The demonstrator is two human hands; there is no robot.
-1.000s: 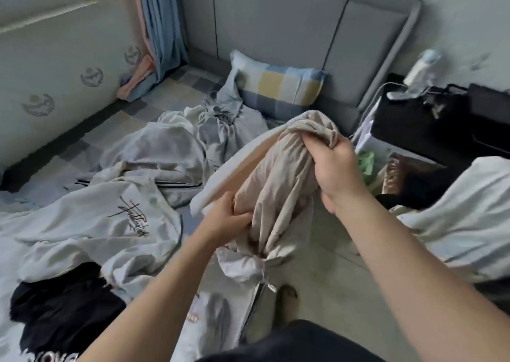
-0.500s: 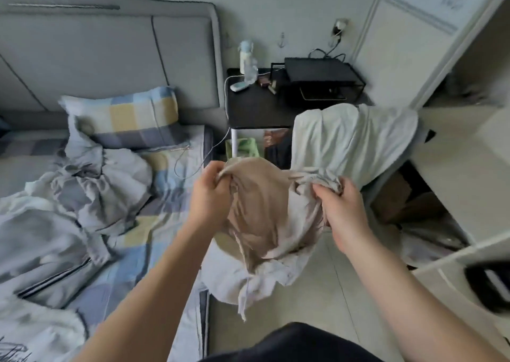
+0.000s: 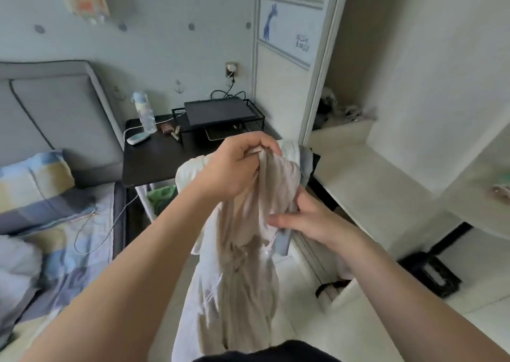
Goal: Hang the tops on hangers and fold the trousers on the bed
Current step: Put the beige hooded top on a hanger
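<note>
A beige garment [image 3: 242, 278] hangs in front of me, over the floor beside the bed. My left hand [image 3: 234, 168] grips its bunched top edge, raised at chest height. My right hand [image 3: 303, 220] is lower and to the right, its fingers curled into the cloth at the side, thumb pointing left. The lower part of the garment drops down to my dark trousers. I see no hanger in view. The bed [image 3: 66, 251] with its checked sheet lies at the left.
A black bedside table [image 3: 154, 160] carries a bottle [image 3: 143, 113] and a black wire rack [image 3: 220, 116]. White cloth [image 3: 187, 174] is draped behind my hands. An open wardrobe [image 3: 358, 107] with pale shelves fills the right. A checked pillow [image 3: 36, 179] lies at the bed's head.
My view has swung right from the bed toward the wardrobe. My left hand has risen to hold the garment's top, and my right hand has dropped lower on its side.
</note>
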